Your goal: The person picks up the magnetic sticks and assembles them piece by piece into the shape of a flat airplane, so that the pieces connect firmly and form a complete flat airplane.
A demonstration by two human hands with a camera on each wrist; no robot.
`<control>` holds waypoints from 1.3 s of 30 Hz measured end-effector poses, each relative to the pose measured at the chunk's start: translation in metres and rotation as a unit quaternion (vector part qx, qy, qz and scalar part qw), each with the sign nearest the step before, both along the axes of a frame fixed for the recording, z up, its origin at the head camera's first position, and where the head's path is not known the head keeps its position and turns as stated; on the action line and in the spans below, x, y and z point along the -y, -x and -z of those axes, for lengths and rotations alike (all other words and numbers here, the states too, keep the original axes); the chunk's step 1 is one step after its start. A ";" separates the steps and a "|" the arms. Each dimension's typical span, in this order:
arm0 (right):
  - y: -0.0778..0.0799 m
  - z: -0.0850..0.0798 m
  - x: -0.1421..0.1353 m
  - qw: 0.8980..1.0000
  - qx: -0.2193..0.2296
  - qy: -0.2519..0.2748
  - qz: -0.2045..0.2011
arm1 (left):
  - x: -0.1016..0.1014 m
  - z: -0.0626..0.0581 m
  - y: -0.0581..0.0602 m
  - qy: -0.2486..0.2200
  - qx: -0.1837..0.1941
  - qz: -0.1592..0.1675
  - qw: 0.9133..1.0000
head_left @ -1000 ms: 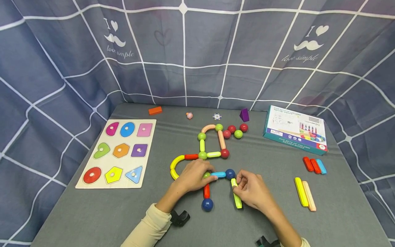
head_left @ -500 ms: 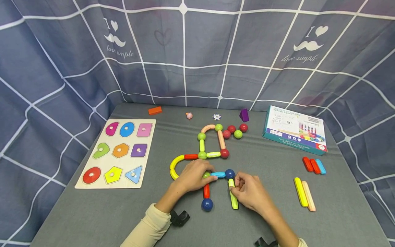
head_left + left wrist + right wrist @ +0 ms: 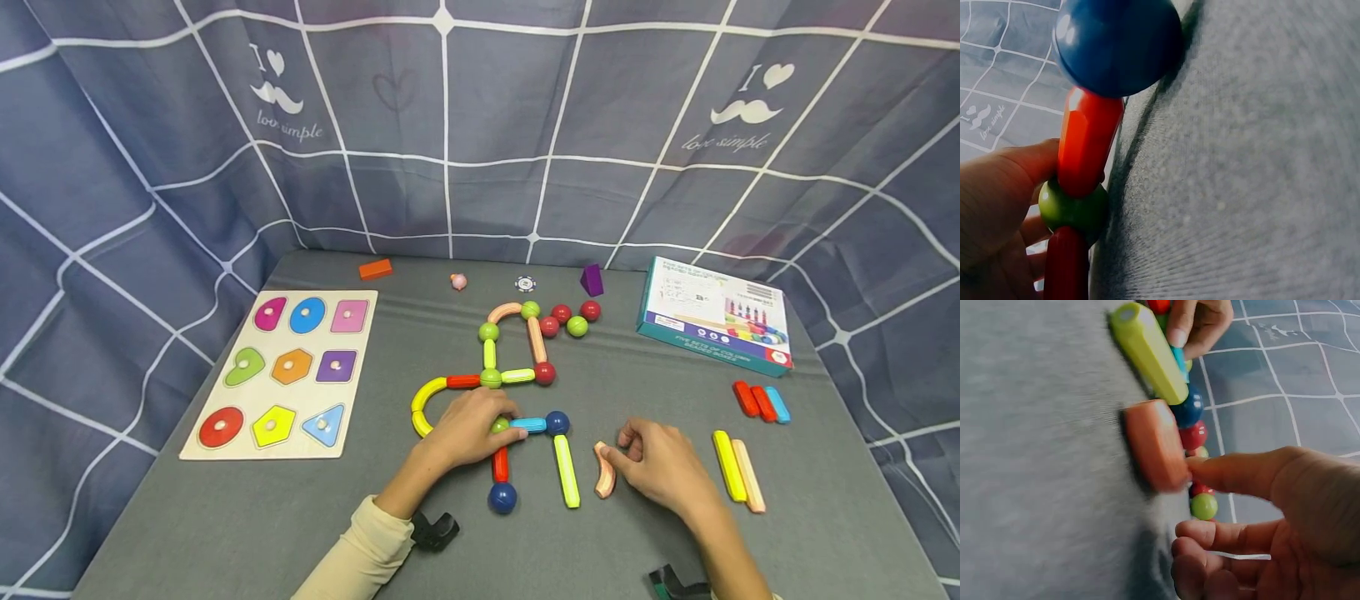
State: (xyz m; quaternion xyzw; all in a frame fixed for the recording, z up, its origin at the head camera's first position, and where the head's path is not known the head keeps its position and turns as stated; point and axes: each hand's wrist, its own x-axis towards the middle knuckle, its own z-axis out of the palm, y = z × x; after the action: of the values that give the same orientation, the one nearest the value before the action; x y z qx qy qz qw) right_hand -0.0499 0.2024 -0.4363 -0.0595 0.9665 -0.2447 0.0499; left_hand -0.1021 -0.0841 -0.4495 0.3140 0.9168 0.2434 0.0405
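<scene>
My left hand (image 3: 476, 425) holds a ball-and-stick toy figure at a green ball (image 3: 1074, 209), with the thumb reaching onto a light blue stick (image 3: 529, 425). From that ball a red stick (image 3: 500, 465) runs down to a dark blue ball (image 3: 502, 498). Another dark blue ball (image 3: 557, 422) ends the light blue stick, and a yellow-green stick (image 3: 567, 472) hangs from it. My right hand (image 3: 667, 467) is to the right, its thumb touching the end of a curved peach stick (image 3: 604, 471). In the right wrist view its other fingers bend loosely, apart from this peach stick (image 3: 1157, 447).
Loose red and green balls (image 3: 577, 326) lie by the figure's top. At right are short sticks (image 3: 765, 403), longer sticks (image 3: 738, 471) and a toy box (image 3: 716, 317). A shape puzzle board (image 3: 281, 375) lies left. Small items, including a purple block (image 3: 592, 280), line the back.
My right hand has let go of the yellow-green stick, which now stays against the dark blue ball, and moved right. The curved peach stick has come into view at its thumb. My left hand stays put.
</scene>
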 end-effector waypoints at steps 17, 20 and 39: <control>-0.002 0.005 -0.009 0.991 -0.118 -0.028 0.057 | -0.001 0.004 0.001 -0.001 -0.002 0.002 1.000; -0.001 0.006 -0.012 0.986 -0.146 -0.063 0.056 | -0.001 0.003 0.000 -0.003 0.001 0.000 1.000; -0.007 0.013 -0.006 0.996 -0.083 -0.033 -0.009 | 0.003 0.003 -0.002 -0.012 -0.007 0.000 1.000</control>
State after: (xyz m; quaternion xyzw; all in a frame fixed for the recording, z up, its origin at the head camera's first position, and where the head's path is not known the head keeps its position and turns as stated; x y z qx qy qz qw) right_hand -0.0425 0.2083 -0.4493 -0.0868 0.9741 -0.2068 -0.0268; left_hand -0.1000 -0.0867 -0.4522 0.3164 0.9139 0.2524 0.0306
